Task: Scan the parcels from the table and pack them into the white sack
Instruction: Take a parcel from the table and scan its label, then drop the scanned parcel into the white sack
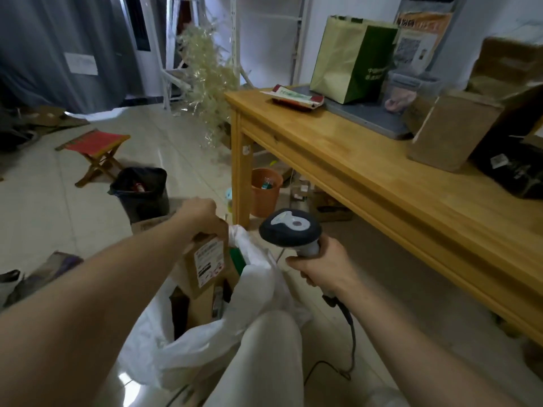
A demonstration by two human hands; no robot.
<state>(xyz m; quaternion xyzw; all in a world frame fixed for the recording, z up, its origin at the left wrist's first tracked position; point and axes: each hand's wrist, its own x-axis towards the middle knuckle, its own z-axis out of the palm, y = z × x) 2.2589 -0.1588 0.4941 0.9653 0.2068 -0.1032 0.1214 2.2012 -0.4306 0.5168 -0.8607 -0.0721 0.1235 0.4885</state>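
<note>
Your left hand (201, 214) is gripping the box (207, 267) by its top edge at the sack (260, 277) mouth; stiff, probably light cardboard. Your right hand (321, 270) is clasping the scanner (289, 229).

Nothing is coming through sharp enough to read. The label (209, 261) on the cardboard parcel (201, 304) is showing only blurred print, the green bag (346, 60) is carrying smeared pale lettering, and the wall poster (417, 45) is showing a fuzzy code square.
</note>
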